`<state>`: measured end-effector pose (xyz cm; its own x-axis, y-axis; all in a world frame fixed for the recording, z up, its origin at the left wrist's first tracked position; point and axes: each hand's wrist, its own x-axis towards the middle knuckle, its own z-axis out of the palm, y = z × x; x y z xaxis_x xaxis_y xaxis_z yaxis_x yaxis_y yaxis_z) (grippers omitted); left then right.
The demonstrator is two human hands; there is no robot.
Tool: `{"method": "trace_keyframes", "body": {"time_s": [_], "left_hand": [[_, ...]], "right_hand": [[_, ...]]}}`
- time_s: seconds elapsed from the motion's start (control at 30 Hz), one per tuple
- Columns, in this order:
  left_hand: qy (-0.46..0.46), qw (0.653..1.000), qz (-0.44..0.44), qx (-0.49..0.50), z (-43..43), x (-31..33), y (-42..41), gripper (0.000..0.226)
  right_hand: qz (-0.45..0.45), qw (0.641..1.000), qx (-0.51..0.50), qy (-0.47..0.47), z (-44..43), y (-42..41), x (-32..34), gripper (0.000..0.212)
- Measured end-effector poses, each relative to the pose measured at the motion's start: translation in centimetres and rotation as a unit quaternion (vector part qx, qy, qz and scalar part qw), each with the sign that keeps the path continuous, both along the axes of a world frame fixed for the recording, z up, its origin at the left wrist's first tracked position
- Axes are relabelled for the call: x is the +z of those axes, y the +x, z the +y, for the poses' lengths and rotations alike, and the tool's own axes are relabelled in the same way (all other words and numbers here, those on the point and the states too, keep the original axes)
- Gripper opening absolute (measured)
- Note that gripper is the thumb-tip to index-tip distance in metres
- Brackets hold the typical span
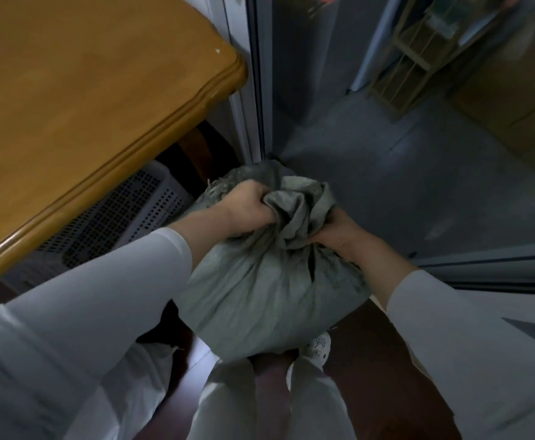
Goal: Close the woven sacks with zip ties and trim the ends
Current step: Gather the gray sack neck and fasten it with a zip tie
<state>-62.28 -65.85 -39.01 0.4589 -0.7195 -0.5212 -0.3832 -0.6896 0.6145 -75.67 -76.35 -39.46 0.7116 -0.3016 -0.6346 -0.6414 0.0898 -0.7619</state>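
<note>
- Woven sack [259, 290]: grey-green, dull, finely woven cloth; full and rounded in the body, creased in long folds that run up toward the neck; one dark slit-like fold shows on its right flank
- Sack mouth [294, 208]: gathered into a crumpled bunch of loose cloth that stands up between my two hands; no tie can be made out on it
- Position of the sack: it stands on the floor just in front of my legs [259, 401], beside the near right corner of the wooden table [85, 90] and close to the foot of the sliding door frame [253, 100]; its lower edge hides part of my white shoe [318, 346]
- My left hand [247, 211]: fist closed tight on the left side of the bunched mouth, knuckles up, fingers buried in the cloth
- My right hand [339, 236]: closed on the right side of the neck, slightly lower than the left, fingers wrapped under the folds so that their tips are hidden
- Relation of cloth to fingers: the gathered top rises between and above both fists; the sack body hangs below them
- Surroundings: a white perforated basket [126, 214] sits under the table edge, left of the sack; white cloth [151, 373] lies on the dark floor near my left sleeve [85, 312]
</note>
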Motion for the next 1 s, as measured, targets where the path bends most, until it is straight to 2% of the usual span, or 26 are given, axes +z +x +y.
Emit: {"method": "trace_keyframes", "body": {"time_s": [0.07,0.13,0.2,0.3,0.37,0.4,0.43,0.5,0.57,0.6,0.63,0.7,0.77,0.8,0.87,1.0], "left_hand": [[-0.011,1.000,0.002,-0.029,-0.4,0.6,-0.8,0.013],[-0.036,0.999,0.006,-0.017,-0.3,0.5,-1.0,0.017],[-0.043,0.998,0.050,0.013,0.3,0.8,-0.5,0.023],[-0.079,0.976,0.199,0.034,1.6,1.8,1.2,0.051],[-0.124,0.965,0.213,0.090,3.2,2.1,3.0,0.069],[-0.125,0.967,0.185,0.121,4.1,2.0,4.1,0.078],[-0.093,0.978,0.133,0.129,5.1,1.4,5.1,0.088],[0.091,0.995,0.010,0.037,6.7,0.0,6.0,0.101],[0.251,0.964,-0.038,-0.084,7.6,-2.0,5.0,0.109],[0.269,0.958,-0.018,-0.103,7.5,-3.1,4.1,0.113],[0.252,0.963,0.020,-0.093,7.3,-4.1,3.3,0.115],[0.165,0.977,0.137,-0.009,6.8,-5.7,2.1,0.112],[0.086,0.972,0.216,0.026,5.9,-5.6,0.2,0.084],[0.061,0.973,0.219,0.036,5.5,-5.2,-0.8,0.068],[0.000,0.975,0.198,0.102,4.9,-4.9,-1.8,0.052],[-0.095,0.936,0.210,0.267,5.7,-5.0,-1.5,0.046]], "right_hand": [[0.020,0.994,0.098,-0.052,0.6,1.0,0.2,0.067],[0.027,0.990,0.110,-0.081,1.4,1.8,0.1,0.064],[0.027,0.992,0.081,-0.097,2.3,2.1,-0.3,0.062],[0.016,0.998,-0.015,-0.060,3.0,1.8,-1.0,0.058],[0.019,0.997,-0.050,-0.049,3.1,1.1,-1.5,0.062],[0.025,0.997,-0.050,-0.049,3.1,0.7,-1.5,0.064],[0.030,0.997,-0.049,-0.048,3.2,0.4,-1.6,0.065],[0.038,0.997,-0.052,-0.036,3.1,0.0,-1.9,0.063],[0.048,0.997,-0.045,-0.034,3.2,0.0,-2.0,0.060],[0.054,0.997,-0.037,-0.038,3.2,-0.1,-2.0,0.059],[0.059,0.997,-0.029,-0.041,3.2,-0.2,-2.2,0.057],[0.065,0.997,-0.009,-0.049,3.1,-0.3,-2.3,0.053],[0.065,0.996,-0.002,-0.054,3.0,-0.3,-2.3,0.050],[0.059,0.997,-0.001,-0.059,3.0,-0.2,-2.2,0.051],[0.044,0.996,-0.006,-0.071,3.0,-0.1,-2.3,0.051],[0.030,0.996,-0.059,-0.067,3.1,0.6,-2.4,0.051]]}}
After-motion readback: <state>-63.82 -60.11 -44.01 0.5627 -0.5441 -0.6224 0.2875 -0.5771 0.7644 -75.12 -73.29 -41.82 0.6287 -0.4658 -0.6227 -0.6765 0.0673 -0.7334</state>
